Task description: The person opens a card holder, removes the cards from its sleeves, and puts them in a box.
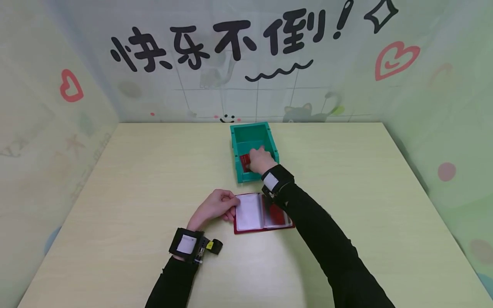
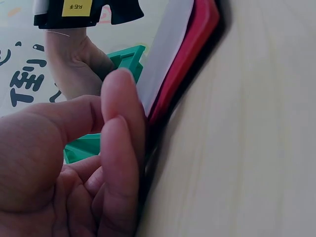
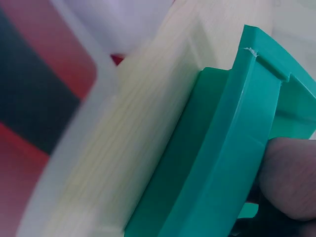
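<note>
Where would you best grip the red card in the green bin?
Probably by its upper edge, from above. The card lies low inside the bin, whose walls block any sideways approach; only the open top is free. The right hand already reaches in that way. The left hand holds the holder by its edge.

Black long sleeves, black wrist straps with white patches, yellow label
</note>
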Demonstrator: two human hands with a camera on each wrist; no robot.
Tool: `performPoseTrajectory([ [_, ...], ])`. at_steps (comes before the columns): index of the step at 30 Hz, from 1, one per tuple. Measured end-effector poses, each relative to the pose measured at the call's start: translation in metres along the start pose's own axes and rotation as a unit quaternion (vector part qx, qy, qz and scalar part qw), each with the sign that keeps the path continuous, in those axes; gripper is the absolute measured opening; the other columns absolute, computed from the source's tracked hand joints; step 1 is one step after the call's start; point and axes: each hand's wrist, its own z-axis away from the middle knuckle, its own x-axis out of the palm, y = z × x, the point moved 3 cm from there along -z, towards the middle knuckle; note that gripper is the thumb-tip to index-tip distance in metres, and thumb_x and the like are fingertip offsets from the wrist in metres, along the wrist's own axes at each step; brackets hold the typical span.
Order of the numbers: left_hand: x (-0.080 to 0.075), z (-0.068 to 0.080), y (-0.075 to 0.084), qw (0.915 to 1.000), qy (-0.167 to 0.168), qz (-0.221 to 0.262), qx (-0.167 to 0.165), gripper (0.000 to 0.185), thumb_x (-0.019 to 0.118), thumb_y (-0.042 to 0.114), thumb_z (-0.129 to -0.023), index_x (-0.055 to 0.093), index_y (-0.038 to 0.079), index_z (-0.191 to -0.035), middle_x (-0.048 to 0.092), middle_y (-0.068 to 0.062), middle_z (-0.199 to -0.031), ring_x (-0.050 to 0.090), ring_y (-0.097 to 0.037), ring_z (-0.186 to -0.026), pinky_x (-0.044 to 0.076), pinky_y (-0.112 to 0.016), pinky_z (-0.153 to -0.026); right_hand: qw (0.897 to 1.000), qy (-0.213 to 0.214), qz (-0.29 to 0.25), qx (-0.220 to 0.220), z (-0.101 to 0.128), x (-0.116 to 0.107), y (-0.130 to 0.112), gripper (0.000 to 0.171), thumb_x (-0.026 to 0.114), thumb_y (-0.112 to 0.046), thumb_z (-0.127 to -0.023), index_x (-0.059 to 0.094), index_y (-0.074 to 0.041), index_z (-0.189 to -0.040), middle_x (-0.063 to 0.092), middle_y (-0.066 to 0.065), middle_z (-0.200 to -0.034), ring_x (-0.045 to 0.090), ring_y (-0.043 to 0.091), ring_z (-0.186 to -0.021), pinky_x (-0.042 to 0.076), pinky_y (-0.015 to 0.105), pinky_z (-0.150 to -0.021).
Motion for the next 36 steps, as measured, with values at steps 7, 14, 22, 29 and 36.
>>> performPoseTrajectory([
  [7,0.0,0.0,0.001,1.0,0.002,0.0,-0.005,0.021,0.06,0.017,-0.1,0.064,-0.003,-0.097,0.061,0.001,-0.062,0.06,-0.008,-0.052,0.051,-0.02,-0.052,1.0,-0.006,0.014,0.011,-0.003,0.002,-0.001,0.036,0.056,-0.018,-0.103,0.056,0.001,-0.133,0.032,0.031,-0.152,0.06,0.041,-0.112,0.054,0.046,-0.096],
  [14,-0.001,-0.002,0.001,1.0,0.002,0.003,0.004,0.021,0.06,0.018,-0.1,0.064,-0.003,-0.096,0.061,0.001,-0.062,0.06,-0.007,-0.052,0.051,-0.019,-0.052,0.998,0.06,0.004,-0.018,0.009,-0.008,0.0,0.048,0.057,-0.011,-0.1,0.045,0.003,-0.144,0.035,0.03,-0.15,0.066,0.037,-0.092,0.06,0.04,-0.075],
  [22,-0.002,-0.001,0.002,1.0,0.005,-0.002,0.002,0.021,0.06,0.017,-0.099,0.065,-0.003,-0.096,0.062,0.001,-0.062,0.062,-0.008,-0.052,0.052,-0.02,-0.052,0.979,0.158,-0.066,-0.108,0.07,-0.017,0.016,0.04,0.059,-0.016,-0.101,0.057,0.002,-0.136,0.063,0.022,-0.121,0.063,0.032,-0.103,0.06,0.041,-0.078],
  [29,0.001,0.002,0.006,0.997,0.061,-0.048,-0.008,0.018,0.066,0.016,-0.096,0.062,0.0,-0.102,0.064,-0.004,-0.062,0.06,-0.011,-0.048,0.052,-0.022,-0.05,0.96,0.151,-0.206,-0.114,0.115,-0.006,0.049,0.037,0.064,-0.018,-0.098,0.063,-0.001,-0.13,0.071,0.016,-0.1,0.063,0.022,-0.074,0.053,0.027,-0.061],
  [36,0.011,0.009,0.024,0.9644,0.165,-0.205,0.028,0.031,0.073,0.015,-0.09,0.059,0.004,-0.116,0.053,-0.004,-0.067,0.047,-0.016,-0.056,0.035,-0.024,-0.052,0.947,0.18,-0.253,-0.08,0.126,0.012,0.079,0.026,0.061,-0.015,-0.099,0.069,0.0,-0.119,0.07,0.015,-0.082,0.058,0.016,-0.06,0.05,0.026,-0.052],
])
